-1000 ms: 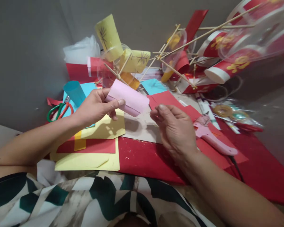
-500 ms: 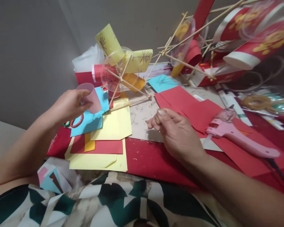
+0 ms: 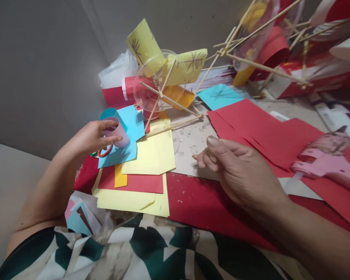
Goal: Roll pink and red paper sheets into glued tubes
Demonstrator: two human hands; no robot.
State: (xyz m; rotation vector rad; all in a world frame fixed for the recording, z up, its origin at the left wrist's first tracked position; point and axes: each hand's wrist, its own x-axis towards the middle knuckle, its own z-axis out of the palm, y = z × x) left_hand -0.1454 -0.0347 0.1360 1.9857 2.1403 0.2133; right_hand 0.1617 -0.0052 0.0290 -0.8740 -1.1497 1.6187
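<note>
My left hand (image 3: 91, 137) grips a rolled pink paper tube (image 3: 118, 131) and holds it upright on a blue sheet (image 3: 125, 134), right beside a blue paper tube (image 3: 107, 113). Under the hand lie scissors (image 3: 103, 151) with red and green handles. My right hand (image 3: 239, 171) hovers over the red paper (image 3: 210, 198) at centre, fingers curled loosely together with nothing visible in them. A pink glue gun (image 3: 328, 165) lies to its right.
Yellow sheets (image 3: 151, 153) and red sheets (image 3: 251, 124) cover the work surface. A stick-and-plastic-cup wheel with yellow paper tubes (image 3: 163, 74) stands behind. More skewer frames and red cups (image 3: 280, 46) crowd the back right. A grey wall is at left. Paper scraps (image 3: 78, 216) lie near my lap.
My left hand carried the pink tube from the centre leftwards and set it down beside the blue tube. My right hand stayed near the middle, fingers curled.
</note>
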